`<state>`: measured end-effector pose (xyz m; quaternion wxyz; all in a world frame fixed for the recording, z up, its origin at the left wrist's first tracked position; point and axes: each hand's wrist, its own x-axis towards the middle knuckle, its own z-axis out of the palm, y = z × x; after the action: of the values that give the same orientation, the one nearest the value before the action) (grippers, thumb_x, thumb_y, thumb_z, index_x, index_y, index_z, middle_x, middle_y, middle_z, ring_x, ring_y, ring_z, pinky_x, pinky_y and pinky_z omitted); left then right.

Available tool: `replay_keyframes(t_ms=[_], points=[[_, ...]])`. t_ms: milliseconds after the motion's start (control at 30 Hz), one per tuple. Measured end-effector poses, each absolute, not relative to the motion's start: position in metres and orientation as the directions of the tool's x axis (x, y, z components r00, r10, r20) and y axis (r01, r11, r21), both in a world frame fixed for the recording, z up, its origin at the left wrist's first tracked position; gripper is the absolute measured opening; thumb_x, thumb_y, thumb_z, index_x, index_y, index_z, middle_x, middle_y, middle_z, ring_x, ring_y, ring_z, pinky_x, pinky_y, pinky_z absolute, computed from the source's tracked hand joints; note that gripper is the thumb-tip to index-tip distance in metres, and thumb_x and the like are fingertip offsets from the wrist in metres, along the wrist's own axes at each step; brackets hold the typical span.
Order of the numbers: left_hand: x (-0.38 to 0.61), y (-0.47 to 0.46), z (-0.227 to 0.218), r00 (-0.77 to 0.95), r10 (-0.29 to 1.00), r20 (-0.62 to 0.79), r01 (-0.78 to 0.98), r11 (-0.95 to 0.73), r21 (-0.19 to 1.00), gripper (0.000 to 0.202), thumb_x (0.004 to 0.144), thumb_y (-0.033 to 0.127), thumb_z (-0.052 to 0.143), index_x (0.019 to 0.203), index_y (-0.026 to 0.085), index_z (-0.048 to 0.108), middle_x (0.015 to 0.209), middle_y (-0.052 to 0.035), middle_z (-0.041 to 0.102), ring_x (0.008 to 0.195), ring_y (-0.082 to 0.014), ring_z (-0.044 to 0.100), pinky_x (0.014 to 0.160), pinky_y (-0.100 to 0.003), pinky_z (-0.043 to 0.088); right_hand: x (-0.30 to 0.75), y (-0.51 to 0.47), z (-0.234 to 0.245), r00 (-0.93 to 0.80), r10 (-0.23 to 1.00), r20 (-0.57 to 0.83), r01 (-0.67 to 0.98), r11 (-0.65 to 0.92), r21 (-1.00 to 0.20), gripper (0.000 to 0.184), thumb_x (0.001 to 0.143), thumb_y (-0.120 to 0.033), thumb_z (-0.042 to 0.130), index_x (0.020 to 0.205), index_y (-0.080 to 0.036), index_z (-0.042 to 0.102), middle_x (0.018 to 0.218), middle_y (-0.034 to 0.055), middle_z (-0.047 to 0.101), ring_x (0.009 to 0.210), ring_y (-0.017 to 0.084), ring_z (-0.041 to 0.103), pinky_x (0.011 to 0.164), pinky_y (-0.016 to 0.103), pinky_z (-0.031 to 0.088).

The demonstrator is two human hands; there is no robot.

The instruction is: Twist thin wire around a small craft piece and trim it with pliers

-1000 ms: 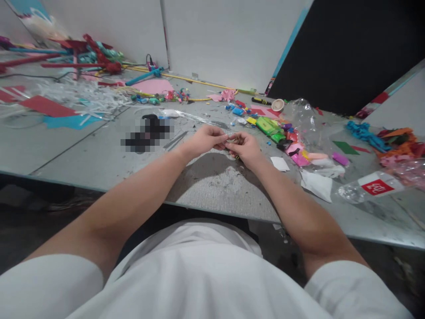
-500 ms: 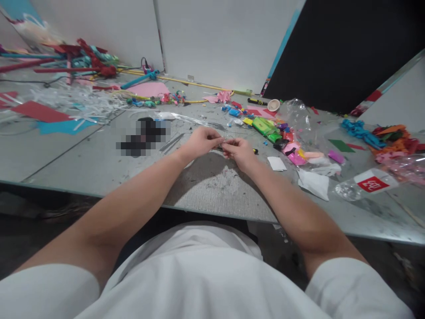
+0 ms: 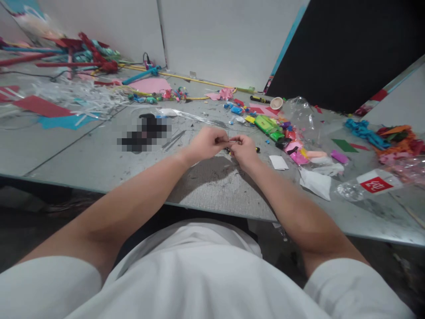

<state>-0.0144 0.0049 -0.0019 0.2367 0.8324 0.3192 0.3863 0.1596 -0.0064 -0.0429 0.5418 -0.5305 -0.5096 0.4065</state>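
Observation:
My left hand (image 3: 210,141) and my right hand (image 3: 243,151) meet above the middle of the grey table (image 3: 212,181), fingertips touching. Both are closed in a pinch. Between them is something tiny and thin that I cannot make out. Behind and below the right hand lies a black and yellow tool (image 3: 257,150), mostly covered by the fingers. A small white paper piece (image 3: 278,162) lies to the right of that hand. Left of my left hand, dark flat strips (image 3: 174,140) rest on the table beside a blurred-out dark object (image 3: 143,133).
Colourful clay packets (image 3: 265,126) and a clear plastic bag (image 3: 300,116) lie to the right, with a plastic bottle (image 3: 375,182) near the right edge. Shredded white strips (image 3: 89,99), a red sheet (image 3: 43,106) and wrapped rods (image 3: 69,64) spread over the far left.
My left hand has turned slightly, its fingers curling more, and moved a little to the right against the right fingertips. The camera view has shifted slightly.

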Motion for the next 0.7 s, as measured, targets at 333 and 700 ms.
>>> replay_keyframes(t_ms=[333,700], points=[[-0.018,0.019,-0.007,0.399,0.831,0.388,0.201,-0.492,0.847,0.015,0.081,0.031,0.084,0.077,0.018,0.077,0.07,-0.0039,0.074,0.065,-0.0146,0.063,0.06,-0.028,0.047,0.166,-0.007,-0.04,0.167,0.925,0.341,0.162,0.315,-0.935,0.029,0.079,-0.039,0.084,0.084,-0.025,0.059,0.08,-0.0001,0.066,0.076,0.019,0.068,0.076,0.037,0.059],[-0.016,0.023,-0.004,0.365,0.919,0.149,-0.094,-0.122,0.988,0.016,0.09,0.005,0.066,0.095,0.015,0.077,0.091,-0.0091,0.082,0.076,-0.0145,0.077,0.085,-0.034,0.065,0.182,-0.006,-0.027,0.018,0.714,0.7,0.34,0.654,-0.676,0.008,0.09,-0.029,0.071,0.091,-0.026,0.077,0.109,0.008,0.076,0.109,0.024,0.072,0.099,0.043,0.06]])
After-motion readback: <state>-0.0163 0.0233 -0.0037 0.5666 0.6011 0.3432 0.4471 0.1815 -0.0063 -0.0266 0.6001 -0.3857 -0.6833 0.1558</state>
